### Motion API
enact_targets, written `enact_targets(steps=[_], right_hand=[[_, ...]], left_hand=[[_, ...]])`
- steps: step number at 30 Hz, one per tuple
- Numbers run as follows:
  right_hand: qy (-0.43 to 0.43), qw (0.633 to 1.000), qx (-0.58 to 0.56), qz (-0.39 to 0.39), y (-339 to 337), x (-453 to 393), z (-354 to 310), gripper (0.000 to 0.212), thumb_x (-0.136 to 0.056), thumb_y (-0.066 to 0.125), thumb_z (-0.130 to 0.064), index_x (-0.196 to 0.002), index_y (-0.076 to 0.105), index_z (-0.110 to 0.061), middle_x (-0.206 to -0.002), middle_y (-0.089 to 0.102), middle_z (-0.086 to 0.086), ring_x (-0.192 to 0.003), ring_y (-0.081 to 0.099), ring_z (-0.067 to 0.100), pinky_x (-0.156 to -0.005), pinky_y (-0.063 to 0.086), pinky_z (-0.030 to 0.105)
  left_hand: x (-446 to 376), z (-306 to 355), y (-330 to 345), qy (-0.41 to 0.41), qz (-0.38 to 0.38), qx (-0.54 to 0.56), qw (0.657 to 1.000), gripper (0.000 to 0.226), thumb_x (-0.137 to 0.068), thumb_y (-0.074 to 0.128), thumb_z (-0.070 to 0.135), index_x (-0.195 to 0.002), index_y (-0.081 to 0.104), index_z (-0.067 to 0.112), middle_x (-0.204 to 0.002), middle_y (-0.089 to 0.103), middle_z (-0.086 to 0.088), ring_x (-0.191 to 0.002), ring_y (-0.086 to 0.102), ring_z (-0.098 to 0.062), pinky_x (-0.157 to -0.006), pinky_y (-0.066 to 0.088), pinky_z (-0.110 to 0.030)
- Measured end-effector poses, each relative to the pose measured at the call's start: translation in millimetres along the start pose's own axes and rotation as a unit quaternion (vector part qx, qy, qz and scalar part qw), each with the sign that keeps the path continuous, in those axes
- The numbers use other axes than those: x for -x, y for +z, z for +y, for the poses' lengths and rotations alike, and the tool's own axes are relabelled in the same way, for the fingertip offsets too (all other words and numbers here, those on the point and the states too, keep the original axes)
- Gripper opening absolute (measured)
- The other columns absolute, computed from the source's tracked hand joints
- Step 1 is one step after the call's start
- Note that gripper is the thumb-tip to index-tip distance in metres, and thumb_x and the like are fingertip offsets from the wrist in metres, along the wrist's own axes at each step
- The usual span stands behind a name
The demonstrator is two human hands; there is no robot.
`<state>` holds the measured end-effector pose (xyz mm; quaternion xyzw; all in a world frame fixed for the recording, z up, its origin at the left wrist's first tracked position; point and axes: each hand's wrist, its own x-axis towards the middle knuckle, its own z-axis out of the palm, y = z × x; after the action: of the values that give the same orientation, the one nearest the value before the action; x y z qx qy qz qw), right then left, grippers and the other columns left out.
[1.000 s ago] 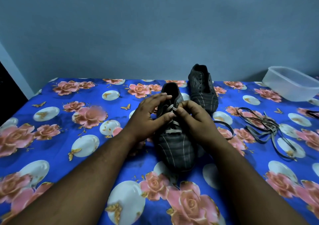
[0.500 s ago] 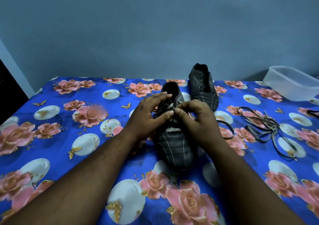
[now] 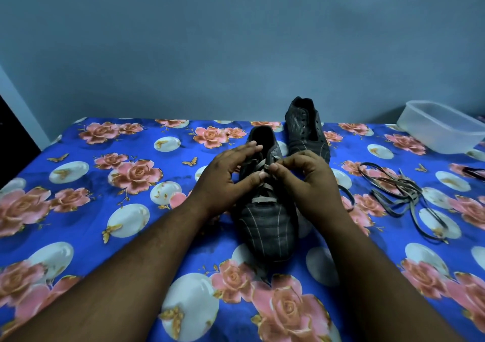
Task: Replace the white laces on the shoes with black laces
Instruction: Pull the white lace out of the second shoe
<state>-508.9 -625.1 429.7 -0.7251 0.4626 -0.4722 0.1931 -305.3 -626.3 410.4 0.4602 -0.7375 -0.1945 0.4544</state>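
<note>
1. Nearest the camera, on the flowered blue cloth [image 3: 78, 173], the near shoe [image 3: 267, 226] is lying toe toward the person, dark with thin pale stripes. A white lace [image 3: 263, 199] is crossing its upper eyelets in flat pale bars.

2. Above the eyelets, the left hand [image 3: 225, 181] is resting against the shoe's side. Its fingers are spreading almost straight over the opening while the thumb is pressing the lace near the crossing; no closed grip is showing.

3. Opposite it, the right hand [image 3: 307, 181] is curling its fingers, and thumb and forefinger are pinching a strand of the lace at the crossing.

4. Handling judgement: the lace is looking flat, soft and light, so it is likely bending freely and sliding through the eyelets. Taking hold close to an eyelet is advisable, with the other hand steadying the shoe.

5. Farther right, the loose laces [image 3: 401, 192] are lying in a tangled heap on the cloth, well apart from both hands; their colour is reading dark grey in this light.

6. Farther back, the far shoe [image 3: 305, 131] is standing unlaced, eyelets bare. A clear plastic tub [image 3: 441, 129] is sitting at the far right.
</note>
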Motion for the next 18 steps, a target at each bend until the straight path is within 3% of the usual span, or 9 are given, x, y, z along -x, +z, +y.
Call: enact_targets(steps=[2,5,7,9,12,14,16,18], right_hand=[[0.029,0.994,-0.094,-0.052,-2.1,0.9,-0.9,0.008,-0.089,0.076,-0.026,-0.082,0.075,-0.025,-0.091,0.066,-0.003,-0.093,0.064,0.020,-0.085,0.052,0.040],[0.092,0.942,-0.310,-0.085,-7.4,-0.1,-3.9,0.014,-0.089,0.062,-0.021,-0.078,0.071,-0.024,-0.087,0.066,-0.007,-0.084,0.062,0.007,-0.078,0.050,0.021],[0.132,0.923,-0.352,-0.084,-9.0,-1.5,-2.2,0.012,-0.087,0.057,-0.024,-0.078,0.065,-0.024,-0.086,0.064,-0.005,-0.083,0.060,0.007,-0.079,0.048,0.021],[0.139,0.940,-0.304,-0.069,-5.7,0.0,-2.6,0.026,-0.086,0.061,-0.042,-0.075,0.060,-0.018,-0.080,0.059,-0.002,-0.077,0.055,0.010,-0.072,0.047,0.021],[0.055,0.996,-0.064,-0.016,0.2,3.3,-0.7,0.048,-0.083,0.067,-0.060,-0.066,0.048,-0.019,-0.064,0.050,-0.009,-0.063,0.046,0.011,-0.061,0.040,0.029],[-0.007,0.999,0.042,0.031,0.1,2.4,0.4,0.035,-0.086,0.073,-0.051,-0.072,0.059,-0.022,-0.073,0.058,-0.007,-0.074,0.056,0.016,-0.071,0.046,0.038],[-0.034,0.997,0.058,0.045,-2.3,1.0,0.3,0.018,-0.089,0.075,-0.039,-0.084,0.072,-0.022,-0.087,0.063,-0.002,-0.091,0.058,0.023,-0.085,0.047,0.045],[-0.038,0.994,0.092,0.038,-2.1,1.7,0.9,0.014,-0.090,0.075,-0.034,-0.089,0.077,-0.020,-0.093,0.062,-0.002,-0.098,0.055,0.024,-0.090,0.045,0.045]], left_hand=[[0.0,0.5,-0.2,0.000,-0.001,-0.005,1.000,0.057,-0.086,0.071,0.043,-0.140,0.058,0.029,-0.149,0.052,0.013,-0.137,0.044,0.002,-0.116,0.038,-0.036],[-0.5,0.6,-0.9,-0.010,0.009,0.000,1.000,0.057,-0.083,0.072,0.045,-0.137,0.060,0.032,-0.147,0.053,0.014,-0.134,0.046,0.005,-0.114,0.037,-0.026],[-0.4,0.7,0.0,-0.014,0.006,-0.002,1.000,0.057,-0.083,0.072,0.046,-0.137,0.060,0.033,-0.147,0.053,0.015,-0.134,0.046,0.006,-0.112,0.036,-0.021],[-0.5,0.4,0.8,-0.012,0.001,-0.004,1.000,0.057,-0.083,0.071,0.047,-0.138,0.060,0.032,-0.148,0.053,0.015,-0.135,0.045,0.005,-0.109,0.035,-0.015],[-0.5,-1.2,-0.4,-0.006,0.000,0.000,1.000,0.058,-0.084,0.071,0.046,-0.139,0.059,0.030,-0.148,0.052,0.013,-0.136,0.043,0.006,-0.112,0.034,-0.016],[-0.4,-1.9,-0.7,-0.005,-0.002,0.002,1.000,0.058,-0.085,0.071,0.045,-0.139,0.059,0.031,-0.149,0.052,0.013,-0.137,0.043,0.005,-0.113,0.035,-0.020],[-0.5,-1.7,0.1,-0.006,-0.003,0.002,1.000,0.057,-0.085,0.071,0.045,-0.139,0.058,0.032,-0.149,0.052,0.013,-0.138,0.043,0.003,-0.114,0.036,-0.023],[-0.3,-1.7,0.8,-0.008,-0.003,-0.001,1.000,0.057,-0.085,0.070,0.045,-0.139,0.058,0.033,-0.149,0.051,0.014,-0.138,0.043,0.004,-0.114,0.036,-0.024]])
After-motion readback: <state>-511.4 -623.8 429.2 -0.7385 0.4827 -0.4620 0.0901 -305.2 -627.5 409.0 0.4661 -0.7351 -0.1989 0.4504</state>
